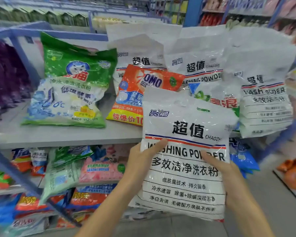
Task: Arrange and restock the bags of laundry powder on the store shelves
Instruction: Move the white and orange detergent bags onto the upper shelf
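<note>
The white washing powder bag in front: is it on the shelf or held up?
Held, upright. The left hand and right hand grip the white bag by its sides, and its bottom hangs below the shelf.

White washing-powder bag upright before shelf; three matching bags standing behind.

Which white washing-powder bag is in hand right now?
The frontmost white bag, gripped by the left hand and right hand; the other white bags stand behind on the shelf.
</note>
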`<state>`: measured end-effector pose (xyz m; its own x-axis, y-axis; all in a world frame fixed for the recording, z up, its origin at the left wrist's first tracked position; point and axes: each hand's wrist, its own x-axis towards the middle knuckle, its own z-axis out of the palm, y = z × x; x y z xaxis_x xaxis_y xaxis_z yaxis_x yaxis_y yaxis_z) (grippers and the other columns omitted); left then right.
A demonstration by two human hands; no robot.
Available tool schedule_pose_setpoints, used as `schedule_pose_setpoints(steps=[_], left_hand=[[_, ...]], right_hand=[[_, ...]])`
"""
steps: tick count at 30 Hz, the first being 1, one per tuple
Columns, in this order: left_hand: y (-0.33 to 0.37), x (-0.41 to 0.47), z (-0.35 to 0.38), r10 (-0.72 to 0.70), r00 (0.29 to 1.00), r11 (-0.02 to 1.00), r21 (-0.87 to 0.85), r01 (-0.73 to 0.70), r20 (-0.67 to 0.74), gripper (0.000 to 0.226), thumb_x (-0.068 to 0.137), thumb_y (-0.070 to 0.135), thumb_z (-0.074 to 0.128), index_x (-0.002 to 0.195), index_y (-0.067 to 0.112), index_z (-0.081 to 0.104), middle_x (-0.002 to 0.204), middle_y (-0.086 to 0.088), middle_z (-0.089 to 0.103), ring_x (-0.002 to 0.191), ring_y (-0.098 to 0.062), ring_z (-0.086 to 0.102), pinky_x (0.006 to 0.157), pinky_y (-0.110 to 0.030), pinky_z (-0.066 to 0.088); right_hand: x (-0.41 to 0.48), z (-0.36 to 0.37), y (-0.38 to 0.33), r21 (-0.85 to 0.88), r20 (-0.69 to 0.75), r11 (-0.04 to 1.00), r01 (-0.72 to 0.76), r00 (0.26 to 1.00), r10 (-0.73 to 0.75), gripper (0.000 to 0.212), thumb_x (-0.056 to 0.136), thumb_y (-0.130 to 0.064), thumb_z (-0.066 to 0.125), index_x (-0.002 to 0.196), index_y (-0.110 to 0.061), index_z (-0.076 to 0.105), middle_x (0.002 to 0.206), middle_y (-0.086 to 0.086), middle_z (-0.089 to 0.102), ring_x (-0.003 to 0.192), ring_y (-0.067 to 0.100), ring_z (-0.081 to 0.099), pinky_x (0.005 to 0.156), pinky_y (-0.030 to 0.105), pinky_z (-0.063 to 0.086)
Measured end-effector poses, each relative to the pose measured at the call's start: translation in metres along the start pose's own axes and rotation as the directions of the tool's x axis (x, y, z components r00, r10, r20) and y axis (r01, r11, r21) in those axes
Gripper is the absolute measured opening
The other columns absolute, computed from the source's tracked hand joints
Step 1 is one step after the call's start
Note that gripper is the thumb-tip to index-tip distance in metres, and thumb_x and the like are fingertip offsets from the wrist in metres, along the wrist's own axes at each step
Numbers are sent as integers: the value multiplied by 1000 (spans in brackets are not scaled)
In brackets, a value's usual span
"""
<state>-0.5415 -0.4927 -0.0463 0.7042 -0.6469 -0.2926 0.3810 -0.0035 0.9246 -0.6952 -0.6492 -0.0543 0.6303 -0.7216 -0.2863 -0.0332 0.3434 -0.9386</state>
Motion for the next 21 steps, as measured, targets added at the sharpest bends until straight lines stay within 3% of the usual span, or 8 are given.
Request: schedule_pose_setpoints(steps=[4,6,11,13,15,17,19,21], left_hand=[[12,-8,-9,43,984,997,-49,-52,-173,33,81,35,81,107,17,76,96,-3,80,89,-24,78,86,-45,60],[19,-13,-21,75,961,995,-49,-91,-267,35,80,36,82,109,19,76,96,-1,80,89,-22,78,86,-45,60],[48,-20,-66,166,902,985,20,-173,-397,28,78,41,82,100,25,74,85,9,80,71,-6,76,65,-28,57],[63,-15,-91,190,898,981,42,-189,-397,46,74,48,83,110,23,73,94,5,80,83,-14,77,82,-35,60],[81,-7,-115,229,866,973,94,-209,-444,73,64,60,85,124,26,63,111,9,74,103,-16,70,99,-45,51],[102,4,-140,264,832,964,136,-227,-488,92,57,70,86,131,27,54,124,9,66,115,-19,63,103,-49,47],[128,17,-163,307,832,952,159,-262,-462,77,64,66,85,126,27,62,122,4,71,110,-23,69,97,-49,51],[152,32,-187,356,842,934,178,-309,-405,58,71,56,85,118,24,74,109,-3,78,98,-27,76,93,-49,55]], right_hand=[[19,18,-17,-98,146,995,12,989,3,57,65,-31,89,117,-15,74,106,11,79,96,34,77,92,56,57],[26,39,-24,-117,235,993,27,972,1,47,73,-30,83,118,-17,74,105,8,80,93,29,78,83,46,60],[32,104,-31,-85,389,995,46,921,-9,36,81,-22,79,116,-15,75,107,14,79,97,35,77,94,54,56],[36,132,-36,-68,424,994,87,904,-50,28,87,-18,75,116,-16,75,108,11,79,98,32,77,93,51,57],[41,163,-44,-42,449,991,123,889,-91,29,88,-17,75,118,-17,74,109,9,79,100,29,76,94,50,57],[48,196,-51,-18,456,989,145,882,-121,23,87,-17,77,109,-17,77,105,7,80,96,26,78,90,46,60],[60,226,-55,17,455,984,179,875,-167,10,87,-14,77,97,-17,79,97,4,81,88,20,79,75,35,64],[78,260,-58,19,444,976,218,872,-203,25,86,-21,81,109,-15,76,103,3,80,94,19,78,79,34,63]])
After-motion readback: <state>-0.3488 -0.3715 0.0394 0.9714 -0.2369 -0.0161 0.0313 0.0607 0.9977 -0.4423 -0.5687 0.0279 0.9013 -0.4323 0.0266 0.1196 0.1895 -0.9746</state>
